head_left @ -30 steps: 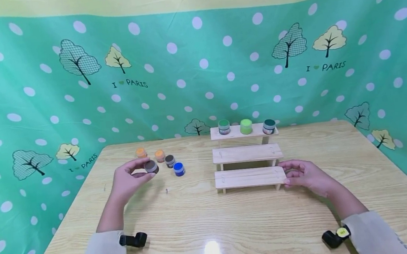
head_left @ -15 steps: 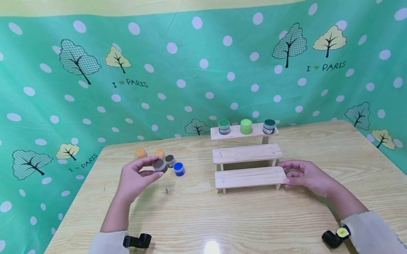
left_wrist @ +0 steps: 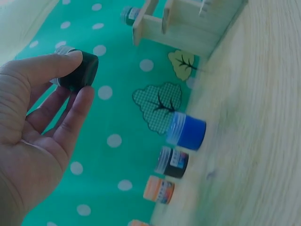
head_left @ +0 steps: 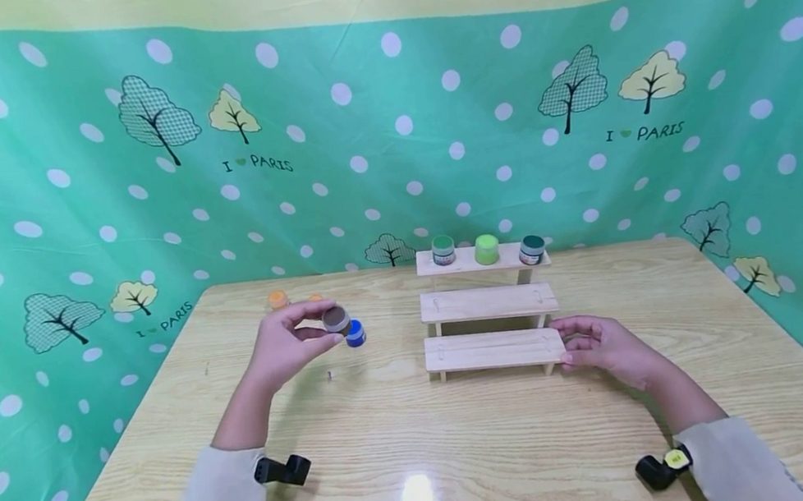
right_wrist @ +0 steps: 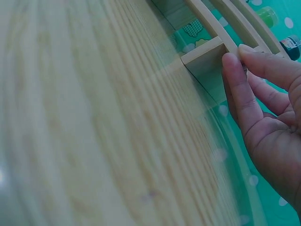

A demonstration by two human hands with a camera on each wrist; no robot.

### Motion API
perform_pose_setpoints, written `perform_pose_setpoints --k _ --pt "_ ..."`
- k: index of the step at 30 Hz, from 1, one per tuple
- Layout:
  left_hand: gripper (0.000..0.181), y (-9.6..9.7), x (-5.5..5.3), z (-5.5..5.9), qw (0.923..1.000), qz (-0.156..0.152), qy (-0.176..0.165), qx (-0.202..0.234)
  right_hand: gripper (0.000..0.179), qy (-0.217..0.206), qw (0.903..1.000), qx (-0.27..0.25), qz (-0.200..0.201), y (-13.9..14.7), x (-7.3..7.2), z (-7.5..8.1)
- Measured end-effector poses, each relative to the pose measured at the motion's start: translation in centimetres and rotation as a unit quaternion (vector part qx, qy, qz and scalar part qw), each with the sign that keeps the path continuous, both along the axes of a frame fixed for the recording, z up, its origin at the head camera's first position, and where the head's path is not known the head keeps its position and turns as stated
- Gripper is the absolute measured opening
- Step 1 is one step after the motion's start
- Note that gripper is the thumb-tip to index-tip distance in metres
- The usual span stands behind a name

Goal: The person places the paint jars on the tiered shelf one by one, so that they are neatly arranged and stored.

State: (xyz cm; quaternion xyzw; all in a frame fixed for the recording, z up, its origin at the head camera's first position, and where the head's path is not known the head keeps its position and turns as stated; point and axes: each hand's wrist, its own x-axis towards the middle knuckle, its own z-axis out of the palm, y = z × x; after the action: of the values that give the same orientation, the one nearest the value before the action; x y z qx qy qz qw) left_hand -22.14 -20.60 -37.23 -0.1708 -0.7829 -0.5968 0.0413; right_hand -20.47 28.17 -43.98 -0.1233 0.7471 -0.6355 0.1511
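A dark paint jar (head_left: 336, 321) with a clear lid is held off the table between the thumb and fingers of my left hand (head_left: 286, 349). In the left wrist view the same jar (left_wrist: 81, 70) looks nearly black. Just behind it in the head view stands a blue paint jar (head_left: 356, 334). My right hand (head_left: 609, 349) pinches the right end of the lowest step of a three-tier wooden shelf (head_left: 494, 349). The right wrist view shows thumb and finger (right_wrist: 235, 77) on that board's end. Three green jars, one of them lime green (head_left: 487, 250), stand on the top tier.
An orange jar (head_left: 277, 299) stands at the back left, with a second orange jar (head_left: 316, 299) mostly hidden by the left hand. Another dark jar (left_wrist: 174, 162) stands beside the blue one. A polka-dot cloth (head_left: 388, 128) hangs behind the table.
My left hand has moved to the right with the dark jar, now covering the second dark jar and part of the blue one in the head view. The right hand stays put.
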Motion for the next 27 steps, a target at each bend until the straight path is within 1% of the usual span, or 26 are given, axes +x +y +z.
perform_pose_setpoints --k 5,7,10,12,14,20,27 --pt "0.048 0.9 0.0 0.5 0.9997 -0.020 0.006 0.008 0.064 0.003 1.0000 -0.001 0.001 0.0 0.0 -0.1" --pt "0.048 1.2 0.0 0.8 0.9995 -0.029 0.004 0.010 0.064 0.004 1.0000 0.000 0.002 0.1 0.0 -0.2" --pt "0.048 1.9 -0.2 1.1 0.9989 -0.044 -0.009 0.013 0.064 0.002 1.0000 0.004 -0.002 0.1 -0.1 -0.3" --pt "0.049 2.3 -0.3 1.3 0.9985 -0.049 -0.020 0.014 0.064 0.000 1.0000 0.005 -0.004 0.2 -0.2 -0.3" --pt "0.048 2.8 -0.5 1.4 0.9982 -0.054 -0.023 0.013 0.064 -0.002 1.0000 0.005 -0.006 0.2 -0.2 -0.4" --pt "0.047 4.4 -1.0 1.6 0.9973 -0.071 -0.019 -0.002 0.065 0.002 1.0000 0.007 0.000 0.2 -0.2 -0.4" --pt "0.047 6.2 -1.4 1.7 0.9956 -0.084 -0.040 -0.007 0.064 0.003 1.0000 0.009 -0.003 0.1 0.0 -0.1"
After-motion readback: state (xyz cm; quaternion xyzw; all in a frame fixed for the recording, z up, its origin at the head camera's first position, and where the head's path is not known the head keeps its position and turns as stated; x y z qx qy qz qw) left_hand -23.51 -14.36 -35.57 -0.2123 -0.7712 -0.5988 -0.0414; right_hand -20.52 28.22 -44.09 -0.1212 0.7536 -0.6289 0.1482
